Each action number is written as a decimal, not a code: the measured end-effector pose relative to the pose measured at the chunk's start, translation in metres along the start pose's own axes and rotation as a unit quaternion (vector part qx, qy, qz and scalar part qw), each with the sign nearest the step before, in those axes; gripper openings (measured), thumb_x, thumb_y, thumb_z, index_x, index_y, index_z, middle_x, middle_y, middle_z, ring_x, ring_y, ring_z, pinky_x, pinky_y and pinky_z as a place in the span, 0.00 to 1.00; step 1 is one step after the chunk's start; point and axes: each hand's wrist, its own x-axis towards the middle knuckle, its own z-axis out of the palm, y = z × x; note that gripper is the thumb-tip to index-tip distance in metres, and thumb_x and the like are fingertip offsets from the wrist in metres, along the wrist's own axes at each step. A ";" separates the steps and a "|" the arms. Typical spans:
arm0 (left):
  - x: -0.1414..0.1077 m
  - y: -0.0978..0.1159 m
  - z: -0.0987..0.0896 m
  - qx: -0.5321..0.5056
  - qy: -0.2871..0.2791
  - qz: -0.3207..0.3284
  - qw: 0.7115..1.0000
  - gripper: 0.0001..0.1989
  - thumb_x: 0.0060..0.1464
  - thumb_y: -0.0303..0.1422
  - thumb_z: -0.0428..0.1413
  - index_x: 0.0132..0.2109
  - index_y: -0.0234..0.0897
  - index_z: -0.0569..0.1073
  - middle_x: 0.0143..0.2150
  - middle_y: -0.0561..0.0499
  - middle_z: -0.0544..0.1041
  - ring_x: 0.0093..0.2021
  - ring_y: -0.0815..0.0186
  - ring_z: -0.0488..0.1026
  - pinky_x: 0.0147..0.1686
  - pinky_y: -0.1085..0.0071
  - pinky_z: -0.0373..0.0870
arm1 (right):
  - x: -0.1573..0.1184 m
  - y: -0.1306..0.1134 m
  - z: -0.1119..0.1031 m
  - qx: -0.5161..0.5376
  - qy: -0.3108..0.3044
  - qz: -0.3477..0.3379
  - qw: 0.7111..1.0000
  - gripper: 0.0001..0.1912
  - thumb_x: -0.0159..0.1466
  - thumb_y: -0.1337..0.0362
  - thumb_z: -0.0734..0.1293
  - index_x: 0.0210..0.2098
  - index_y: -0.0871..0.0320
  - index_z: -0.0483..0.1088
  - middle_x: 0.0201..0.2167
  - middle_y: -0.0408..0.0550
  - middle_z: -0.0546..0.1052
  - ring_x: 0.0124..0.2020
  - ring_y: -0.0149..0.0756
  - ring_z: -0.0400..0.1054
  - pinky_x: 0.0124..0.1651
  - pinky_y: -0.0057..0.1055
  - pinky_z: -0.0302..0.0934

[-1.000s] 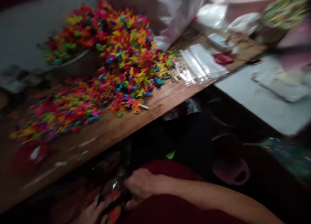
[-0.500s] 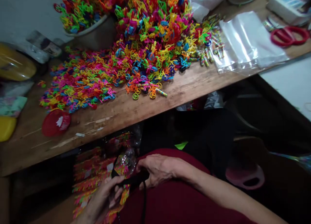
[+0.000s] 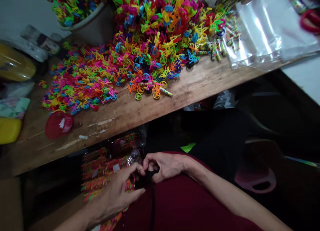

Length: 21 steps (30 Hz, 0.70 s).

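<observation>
While both hands meet at the lap, the left hand and right hand pinch a small black object between their fingers. Packed bags lie just beyond, under the bench. Farther off, coloured plastic toys cover the benchtop.

Worn wooden table: heap of bright plastic toy pieces at twelve o'clock, red lid at nine, clear bags, possibly empty, at two.

Worn matt wood table; glossy bright plastic toys; shiny clear plastic bags; matt red cloth
</observation>
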 end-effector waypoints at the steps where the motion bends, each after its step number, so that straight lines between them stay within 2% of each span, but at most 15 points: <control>1: 0.004 0.002 0.003 0.002 -0.006 0.020 1.000 0.11 0.49 0.36 0.56 0.39 0.37 0.66 0.33 0.53 0.68 0.33 0.69 0.64 0.34 0.77 0.59 | -0.001 0.001 0.001 0.019 0.010 -0.014 1.000 0.20 0.50 0.72 0.67 0.41 0.59 0.60 0.28 0.37 0.62 0.25 0.24 0.56 0.25 0.20 0.51; 5: 0.010 -0.011 0.023 -0.029 0.000 0.024 0.999 0.15 0.50 0.40 0.54 0.41 0.37 0.63 0.31 0.54 0.66 0.30 0.70 0.61 0.32 0.76 0.60 | -0.011 0.005 0.005 0.012 0.039 -0.081 0.996 0.22 0.50 0.73 0.68 0.43 0.57 0.60 0.30 0.38 0.64 0.30 0.25 0.57 0.32 0.22 0.55; 8: 0.007 -0.021 0.034 0.000 0.012 0.031 0.999 0.17 0.51 0.43 0.54 0.43 0.37 0.63 0.33 0.52 0.67 0.32 0.69 0.62 0.33 0.75 0.59 | -0.015 0.009 0.006 -0.005 0.033 -0.102 0.994 0.23 0.50 0.73 0.68 0.45 0.57 0.60 0.32 0.40 0.65 0.32 0.26 0.58 0.35 0.23 0.56; 11: 0.003 -0.018 0.034 0.045 0.021 0.028 0.998 0.17 0.51 0.43 0.54 0.42 0.36 0.65 0.33 0.52 0.67 0.32 0.68 0.62 0.32 0.75 0.58 | -0.014 0.012 0.005 0.026 0.022 -0.112 0.993 0.22 0.51 0.73 0.67 0.44 0.58 0.60 0.34 0.41 0.66 0.32 0.26 0.58 0.36 0.23 0.57; 13: 0.001 -0.014 0.028 0.045 0.001 0.010 0.999 0.14 0.52 0.42 0.53 0.39 0.35 0.67 0.33 0.52 0.67 0.33 0.68 0.62 0.33 0.75 0.57 | -0.013 0.011 0.005 0.017 0.032 -0.103 0.994 0.19 0.51 0.72 0.67 0.42 0.59 0.61 0.33 0.41 0.67 0.32 0.26 0.59 0.35 0.23 0.57; 15: 0.001 -0.012 0.020 0.000 -0.048 -0.007 0.999 0.13 0.51 0.40 0.53 0.38 0.35 0.68 0.33 0.53 0.67 0.35 0.67 0.62 0.34 0.75 0.57 | -0.014 0.005 0.007 -0.070 0.048 -0.082 0.993 0.19 0.52 0.69 0.68 0.43 0.58 0.63 0.32 0.40 0.67 0.32 0.27 0.61 0.35 0.23 0.57; 17: 0.000 -0.016 0.015 -0.072 -0.096 -0.016 0.993 0.15 0.48 0.41 0.56 0.38 0.34 0.68 0.32 0.53 0.66 0.35 0.68 0.61 0.34 0.75 0.57 | -0.017 -0.003 0.011 -0.198 0.044 -0.075 0.976 0.20 0.53 0.66 0.68 0.46 0.56 0.64 0.34 0.41 0.69 0.34 0.30 0.63 0.36 0.24 0.58; 21: -0.007 -0.036 0.025 -0.203 -0.121 -0.028 0.971 0.16 0.45 0.39 0.59 0.35 0.33 0.64 0.30 0.55 0.62 0.30 0.72 0.56 0.29 0.77 0.53 | -0.024 -0.020 0.023 -0.332 -0.017 -0.137 0.933 0.21 0.59 0.66 0.67 0.51 0.52 0.63 0.42 0.45 0.70 0.43 0.34 0.64 0.48 0.29 0.56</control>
